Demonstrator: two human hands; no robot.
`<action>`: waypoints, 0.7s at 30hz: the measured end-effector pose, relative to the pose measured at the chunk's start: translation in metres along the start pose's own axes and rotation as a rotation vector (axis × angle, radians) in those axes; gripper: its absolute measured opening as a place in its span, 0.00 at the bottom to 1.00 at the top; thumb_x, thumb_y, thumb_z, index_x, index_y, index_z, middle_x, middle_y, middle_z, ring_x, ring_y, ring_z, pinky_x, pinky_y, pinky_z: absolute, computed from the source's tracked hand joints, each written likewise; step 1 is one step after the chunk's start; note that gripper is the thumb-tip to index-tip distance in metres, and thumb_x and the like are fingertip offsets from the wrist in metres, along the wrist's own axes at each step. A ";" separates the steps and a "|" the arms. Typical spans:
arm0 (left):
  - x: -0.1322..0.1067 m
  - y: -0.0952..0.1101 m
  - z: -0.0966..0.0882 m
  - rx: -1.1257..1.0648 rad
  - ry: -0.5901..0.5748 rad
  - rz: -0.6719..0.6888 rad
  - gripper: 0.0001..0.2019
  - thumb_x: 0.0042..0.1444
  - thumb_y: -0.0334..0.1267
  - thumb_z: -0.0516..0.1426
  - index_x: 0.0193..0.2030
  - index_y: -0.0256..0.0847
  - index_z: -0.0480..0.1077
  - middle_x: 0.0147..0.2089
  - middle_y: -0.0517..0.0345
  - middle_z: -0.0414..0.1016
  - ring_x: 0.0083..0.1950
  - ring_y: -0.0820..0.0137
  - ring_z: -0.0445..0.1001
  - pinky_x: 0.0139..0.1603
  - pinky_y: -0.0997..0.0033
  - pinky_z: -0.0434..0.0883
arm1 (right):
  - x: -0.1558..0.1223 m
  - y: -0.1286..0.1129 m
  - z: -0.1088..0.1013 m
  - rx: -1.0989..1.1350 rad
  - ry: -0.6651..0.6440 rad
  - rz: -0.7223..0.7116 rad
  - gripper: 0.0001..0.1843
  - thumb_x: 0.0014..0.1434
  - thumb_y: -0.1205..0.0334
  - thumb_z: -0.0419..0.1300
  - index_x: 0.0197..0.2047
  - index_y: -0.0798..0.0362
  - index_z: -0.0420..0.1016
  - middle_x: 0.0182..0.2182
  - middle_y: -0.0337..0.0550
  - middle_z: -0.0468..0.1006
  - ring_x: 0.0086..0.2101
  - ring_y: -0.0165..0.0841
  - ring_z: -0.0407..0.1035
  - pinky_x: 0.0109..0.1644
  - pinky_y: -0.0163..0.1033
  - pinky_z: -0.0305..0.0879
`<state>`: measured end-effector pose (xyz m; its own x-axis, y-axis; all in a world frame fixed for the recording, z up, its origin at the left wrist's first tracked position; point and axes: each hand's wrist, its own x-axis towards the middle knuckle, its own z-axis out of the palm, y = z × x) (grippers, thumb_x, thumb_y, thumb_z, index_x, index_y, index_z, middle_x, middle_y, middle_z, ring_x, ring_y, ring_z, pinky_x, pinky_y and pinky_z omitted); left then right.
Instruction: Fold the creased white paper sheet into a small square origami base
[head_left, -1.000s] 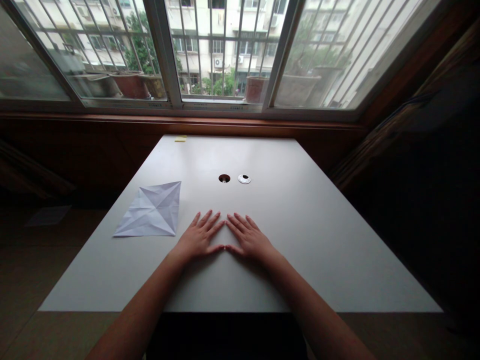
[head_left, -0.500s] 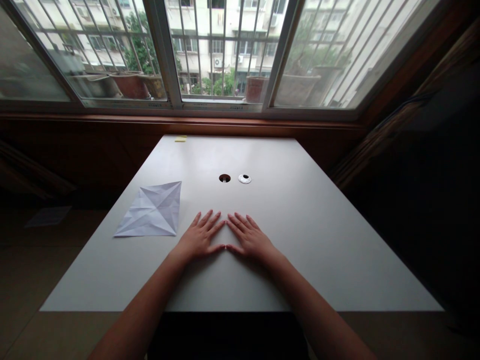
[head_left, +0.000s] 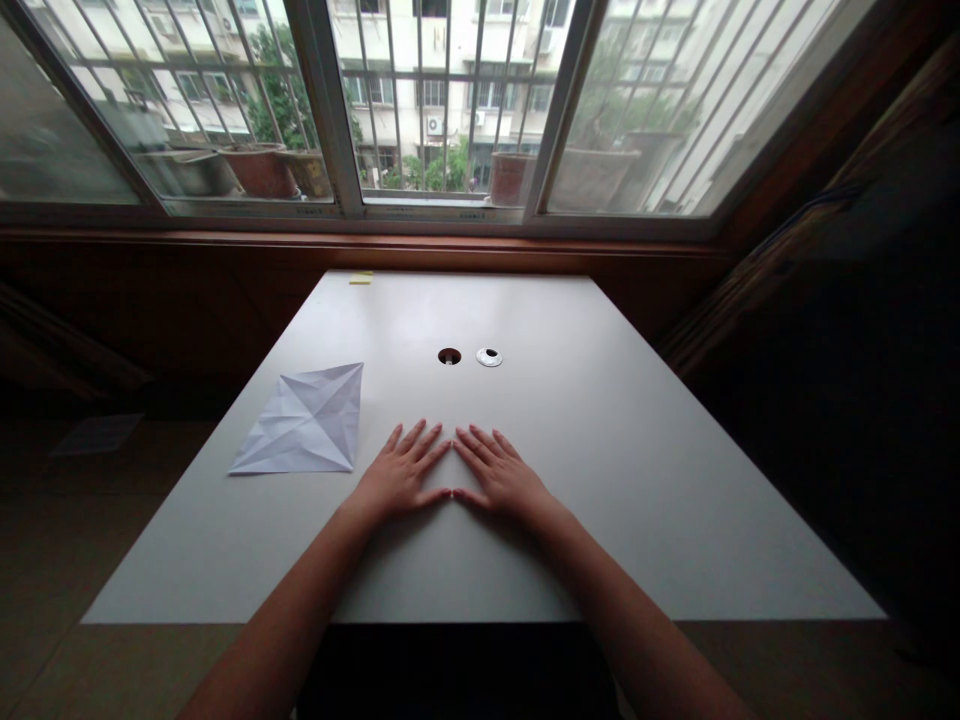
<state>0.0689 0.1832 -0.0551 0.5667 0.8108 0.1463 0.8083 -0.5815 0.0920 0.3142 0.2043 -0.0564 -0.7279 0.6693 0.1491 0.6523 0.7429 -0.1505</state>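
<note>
My left hand (head_left: 400,472) lies flat on the white table (head_left: 660,500), palm down with its fingers spread. Beside it, my right hand (head_left: 496,472) rests the same way, open and holding nothing. The tips of the thumbs and index fingers meet or nearly meet between the two hands. A creased sheet of white paper (head_left: 311,418) lies to the left of my left hand, apart from it. Its fold lines cross near the middle, and the sheet is spread out on the tabletop.
Beyond my hands, the tabletop has a round cable hole (head_left: 449,357) with a white ring-shaped cover (head_left: 490,357) lying to its right. A small yellow piece (head_left: 361,278) sits at the far left edge. Behind the table is a barred window (head_left: 450,100) with potted plants outside.
</note>
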 end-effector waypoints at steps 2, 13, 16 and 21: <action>0.000 0.000 0.001 -0.003 0.003 0.002 0.39 0.60 0.65 0.45 0.74 0.51 0.43 0.75 0.55 0.44 0.75 0.54 0.40 0.72 0.46 0.38 | 0.000 0.000 0.000 0.000 0.001 -0.001 0.44 0.63 0.36 0.48 0.73 0.50 0.41 0.71 0.46 0.46 0.70 0.45 0.40 0.71 0.58 0.39; 0.000 0.000 0.000 -0.053 0.017 0.002 0.39 0.60 0.64 0.47 0.73 0.51 0.43 0.75 0.54 0.44 0.75 0.53 0.40 0.72 0.46 0.38 | 0.000 -0.001 -0.001 0.014 -0.002 0.004 0.43 0.64 0.37 0.49 0.73 0.50 0.40 0.71 0.46 0.45 0.70 0.44 0.40 0.71 0.58 0.38; 0.000 -0.001 0.000 -0.067 0.019 0.001 0.39 0.60 0.64 0.47 0.73 0.52 0.44 0.75 0.54 0.44 0.75 0.53 0.40 0.72 0.45 0.37 | 0.000 -0.001 -0.001 0.019 0.003 0.002 0.43 0.64 0.37 0.49 0.73 0.50 0.41 0.71 0.46 0.46 0.70 0.44 0.40 0.71 0.59 0.39; 0.000 -0.001 0.001 -0.066 0.015 0.003 0.39 0.60 0.64 0.47 0.73 0.51 0.43 0.75 0.53 0.43 0.75 0.53 0.39 0.72 0.45 0.36 | 0.000 0.000 0.001 0.023 0.022 -0.004 0.44 0.63 0.37 0.49 0.73 0.50 0.41 0.71 0.47 0.47 0.70 0.45 0.41 0.71 0.59 0.39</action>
<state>0.0687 0.1840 -0.0564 0.5664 0.8082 0.1612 0.7939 -0.5876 0.1562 0.3145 0.2044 -0.0571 -0.7255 0.6666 0.1715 0.6442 0.7453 -0.1718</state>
